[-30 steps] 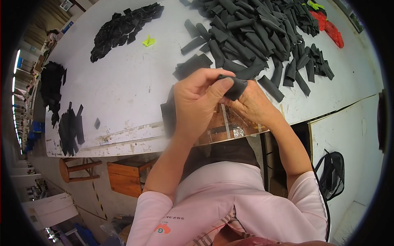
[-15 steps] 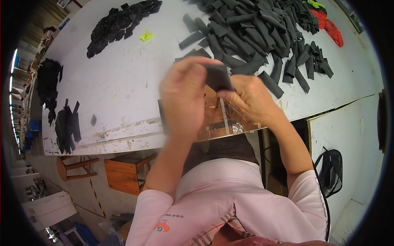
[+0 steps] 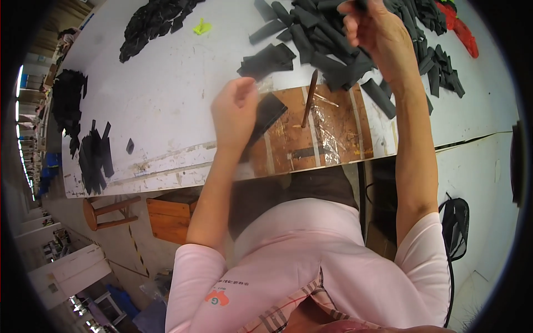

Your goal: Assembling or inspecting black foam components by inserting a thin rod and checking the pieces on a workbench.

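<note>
My left hand point(image 3: 236, 111) lies on the left part of a flat black piece point(image 3: 269, 114) and presses it onto a brown work board point(image 3: 333, 139) at the table's near edge. My right hand point(image 3: 377, 36) is raised over the big pile of black strips point(image 3: 333, 50) at the back, its fingers curled around the end of a black strip point(image 3: 360, 4) at the frame's top edge. A thin brown stick tool point(image 3: 308, 100) rests slanted on the board between the two hands.
The white table point(image 3: 166, 94) carries a heap of black scraps point(image 3: 155, 22) at the far left, a small yellow-green bit point(image 3: 201, 26), more black pieces point(image 3: 94, 155) near the left edge and red items point(image 3: 458, 28) at the far right. A wooden stool point(image 3: 108, 213) stands below.
Both hands were together over the board holding a black piece. They have since parted: the left stays low on the piece, and the right has reached up and back to the strip pile.
</note>
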### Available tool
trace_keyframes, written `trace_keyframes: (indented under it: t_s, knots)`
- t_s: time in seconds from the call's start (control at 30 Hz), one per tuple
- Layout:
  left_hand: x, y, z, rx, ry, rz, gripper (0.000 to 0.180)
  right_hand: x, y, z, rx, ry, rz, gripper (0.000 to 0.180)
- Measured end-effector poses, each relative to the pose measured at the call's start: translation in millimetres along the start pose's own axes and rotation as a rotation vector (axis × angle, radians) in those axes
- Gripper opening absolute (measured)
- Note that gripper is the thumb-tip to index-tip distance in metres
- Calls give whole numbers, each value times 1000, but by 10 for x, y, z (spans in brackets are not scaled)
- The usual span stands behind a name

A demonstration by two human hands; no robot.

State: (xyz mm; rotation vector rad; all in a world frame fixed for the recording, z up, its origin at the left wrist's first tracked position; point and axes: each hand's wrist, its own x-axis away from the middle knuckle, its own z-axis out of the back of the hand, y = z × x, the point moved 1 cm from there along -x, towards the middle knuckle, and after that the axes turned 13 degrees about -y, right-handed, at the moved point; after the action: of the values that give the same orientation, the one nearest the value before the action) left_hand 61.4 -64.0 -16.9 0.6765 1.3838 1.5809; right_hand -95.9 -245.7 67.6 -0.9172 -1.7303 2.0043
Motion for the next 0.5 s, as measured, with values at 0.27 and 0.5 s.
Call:
trace_keyframes:
  t_s: [0.27, 0.5]
  knots:
    - [31, -560, -64, -830, -64, 50, 19, 1090, 540, -609, 63, -216, -369, 31]
    - [52, -40, 128, 144, -170, 99, 13, 1231, 479, -1023, 376, -180, -231, 31]
